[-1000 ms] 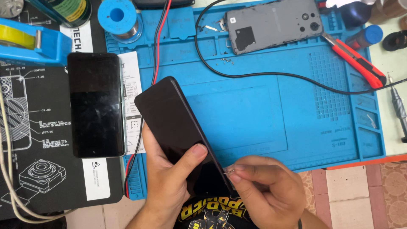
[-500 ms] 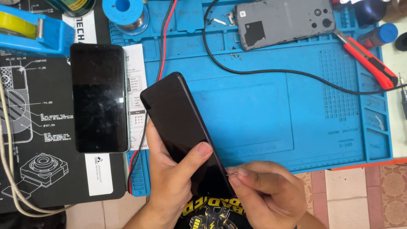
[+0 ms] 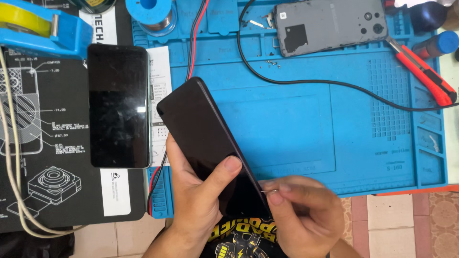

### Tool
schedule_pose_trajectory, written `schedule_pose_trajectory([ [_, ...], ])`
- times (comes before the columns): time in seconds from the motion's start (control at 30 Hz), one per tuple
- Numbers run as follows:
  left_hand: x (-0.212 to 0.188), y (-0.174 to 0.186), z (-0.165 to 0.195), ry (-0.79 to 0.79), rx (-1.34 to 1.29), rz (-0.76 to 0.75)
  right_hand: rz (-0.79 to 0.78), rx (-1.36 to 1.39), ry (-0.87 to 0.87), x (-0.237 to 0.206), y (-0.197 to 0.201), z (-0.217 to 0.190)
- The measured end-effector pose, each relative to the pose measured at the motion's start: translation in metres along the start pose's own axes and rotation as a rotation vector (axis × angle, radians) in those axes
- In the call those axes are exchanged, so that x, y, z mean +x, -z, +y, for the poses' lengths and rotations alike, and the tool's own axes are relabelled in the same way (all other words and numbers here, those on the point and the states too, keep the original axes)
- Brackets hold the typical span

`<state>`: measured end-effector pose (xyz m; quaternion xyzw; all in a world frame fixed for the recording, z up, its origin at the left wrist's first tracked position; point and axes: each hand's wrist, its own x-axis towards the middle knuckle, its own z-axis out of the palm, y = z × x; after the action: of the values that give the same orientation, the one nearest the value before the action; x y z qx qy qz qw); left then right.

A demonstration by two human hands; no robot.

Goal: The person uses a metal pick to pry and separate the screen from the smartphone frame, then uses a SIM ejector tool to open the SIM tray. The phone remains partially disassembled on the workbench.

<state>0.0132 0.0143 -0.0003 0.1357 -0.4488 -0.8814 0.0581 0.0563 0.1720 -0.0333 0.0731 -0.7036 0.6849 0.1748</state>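
Over blue mat (image 3: pixel 296 134), left hand (image 3: pixel 196 200) gripping tilted phone (image 3: pixel 210 148), right hand (image 3: pixel 306 215) fingers pinching pin (image 3: pixel 268 191)

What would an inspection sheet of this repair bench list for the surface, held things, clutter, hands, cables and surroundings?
Surface: blue repair mat, black printed mat beside it.
Job's things: dark phone held tilted; thin metal pin at its edge.
Clutter: second phone, grey back cover, red knife, tape dispenser, solder spool.
Hands: left hand grips the phone; right hand pinches the pin.
Cables: black cable, red wire, beige cord.
Surroundings: tiled floor.
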Motion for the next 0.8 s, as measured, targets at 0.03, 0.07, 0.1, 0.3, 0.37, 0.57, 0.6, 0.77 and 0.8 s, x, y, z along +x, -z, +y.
schedule_pose_trajectory([
  [0.03, 0.001, 0.000, 0.000, 0.003, 0.007, 0.005, -0.017, -0.030, 0.044, 0.002, 0.001, 0.000],
  [0.07, 0.000, 0.000, 0.000, 0.009, 0.013, 0.010, -0.033, -0.062, 0.087, 0.003, 0.002, 0.000],
  [0.1, 0.000, 0.000, 0.000, 0.017, 0.020, 0.016, -0.049, -0.096, 0.127, 0.005, 0.002, -0.001],
  [0.3, -0.001, -0.002, 0.001, -0.009, 0.021, 0.014, -0.055, -0.087, 0.161, 0.011, -0.004, -0.002],
  [0.37, -0.002, -0.003, 0.001, -0.021, 0.014, 0.028, -0.060, -0.080, 0.167, 0.012, -0.005, -0.001],
  [0.57, -0.003, -0.004, 0.000, -0.031, 0.025, 0.063, -0.048, -0.013, 0.132, 0.007, -0.005, 0.006],
  [0.6, -0.003, -0.004, -0.001, -0.034, 0.031, 0.065, -0.041, 0.010, 0.124, 0.005, -0.006, 0.007],
  [0.77, -0.002, -0.003, -0.003, -0.040, 0.059, 0.077, -0.009, 0.102, -0.002, 0.004, -0.007, 0.008],
  [0.8, -0.002, -0.003, -0.003, -0.042, 0.060, 0.073, -0.014, 0.124, -0.026, 0.006, -0.007, 0.008],
])
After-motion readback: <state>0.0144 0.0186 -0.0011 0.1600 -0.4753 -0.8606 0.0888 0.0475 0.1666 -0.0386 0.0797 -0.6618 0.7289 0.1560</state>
